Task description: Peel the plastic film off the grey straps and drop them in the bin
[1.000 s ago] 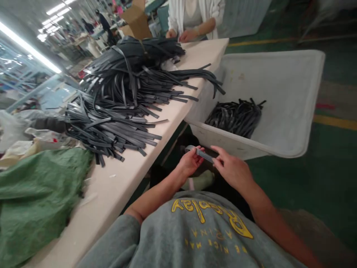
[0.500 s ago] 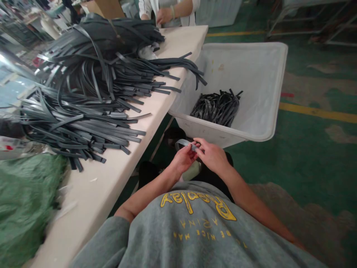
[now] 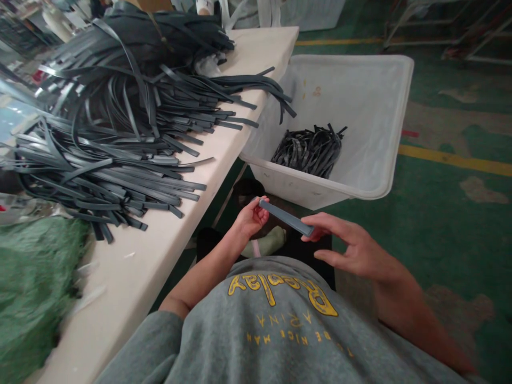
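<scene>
Head view: a person's left hand (image 3: 251, 218) pinches one end of a grey strip (image 3: 286, 216), grip closed on it; the right hand (image 3: 356, 248), grip open with thumb spread, touches the other end, near a worktop (image 3: 160, 256) heaped with dark strips (image 3: 160, 181).

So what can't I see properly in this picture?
In the head view:
- Strip: its far end is hard to make out, partly covered by the left hand.
- Bin: the strips on top hide those underneath; the orange mark is too small to read.
- Green sack: cut off by the left edge.
- Person across the table: cut off by the top edge.
</scene>
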Available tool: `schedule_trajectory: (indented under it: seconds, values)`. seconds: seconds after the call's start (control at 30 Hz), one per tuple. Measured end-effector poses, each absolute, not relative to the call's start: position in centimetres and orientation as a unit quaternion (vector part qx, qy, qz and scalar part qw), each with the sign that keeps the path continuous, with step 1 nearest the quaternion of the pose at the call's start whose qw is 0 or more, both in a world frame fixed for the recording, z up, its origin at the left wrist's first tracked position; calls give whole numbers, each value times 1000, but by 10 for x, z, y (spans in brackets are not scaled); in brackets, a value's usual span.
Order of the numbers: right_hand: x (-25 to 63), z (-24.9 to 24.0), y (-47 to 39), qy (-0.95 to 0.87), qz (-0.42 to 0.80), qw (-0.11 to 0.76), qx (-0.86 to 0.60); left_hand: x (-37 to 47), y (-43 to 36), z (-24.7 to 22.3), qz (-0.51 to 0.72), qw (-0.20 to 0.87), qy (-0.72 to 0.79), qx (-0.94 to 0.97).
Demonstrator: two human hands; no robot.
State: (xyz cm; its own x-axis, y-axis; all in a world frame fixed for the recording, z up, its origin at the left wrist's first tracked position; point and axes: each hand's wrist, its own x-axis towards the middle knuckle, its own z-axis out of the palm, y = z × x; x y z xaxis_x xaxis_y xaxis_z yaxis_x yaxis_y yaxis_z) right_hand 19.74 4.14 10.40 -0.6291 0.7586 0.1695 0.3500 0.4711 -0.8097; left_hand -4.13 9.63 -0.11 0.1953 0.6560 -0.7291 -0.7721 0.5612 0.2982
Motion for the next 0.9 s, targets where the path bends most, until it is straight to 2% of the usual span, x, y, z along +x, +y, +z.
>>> schedule_trajectory:
  seconds: [0.17,0.3,0.43,0.67,0.9]
  values:
    - [181,98,40,-867,216,298,-336,-36,90,2,438,785,431,-81]
    - [169,98,42,-884,145,317,-311,-33,85,8,411,806,417,-87]
    - [160,96,47,-896,141,320,-273,-32,82,14,391,820,408,-90]
    - [164,111,39,-918,166,249,-259,-37,83,18,407,808,421,-67]
    - [162,95,36,-885,205,326,-262,-32,77,18,390,803,447,-49]
